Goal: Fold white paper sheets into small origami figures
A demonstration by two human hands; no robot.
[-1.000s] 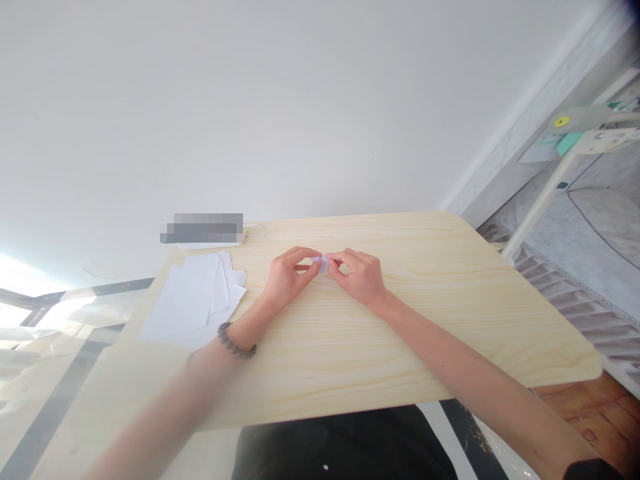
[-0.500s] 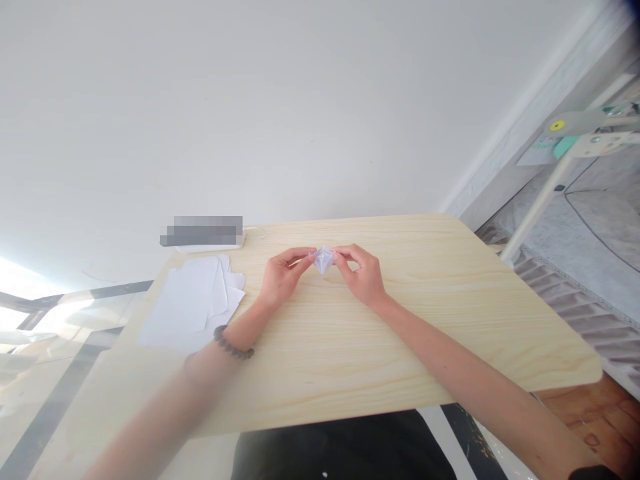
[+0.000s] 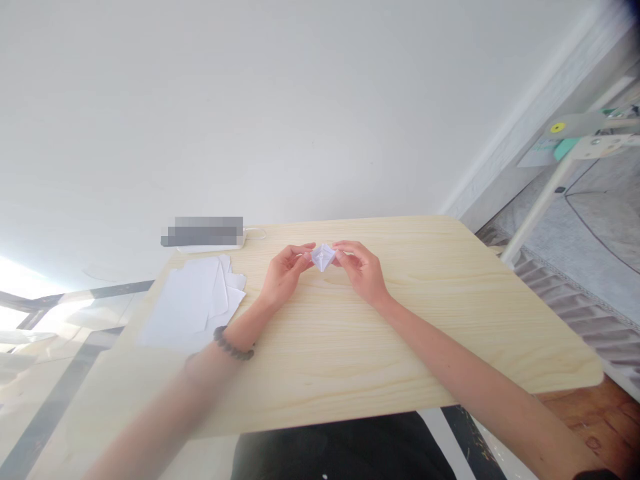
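Observation:
A small white folded paper (image 3: 323,258), diamond-shaped with creases running to its middle, is held up between both hands over the middle of the table. My left hand (image 3: 286,272) pinches its left corner between thumb and fingers. At the right corner, my right hand (image 3: 364,270) grips it the same way, thumb in front and fingers partly behind. A dark beaded bracelet circles my left wrist.
White paper sheets (image 3: 193,293) lie overlapping on the left of the wooden table (image 3: 450,320). Behind them, a blurred-out object on a white base (image 3: 210,248) stands near the wall, with a white cable. A pale metal frame (image 3: 540,207) rises beyond the table's right side.
The folded paper has turned slightly and shows a little wider. The fingers of both hands have shifted their hold at its corners; the right fingers now reach further behind it.

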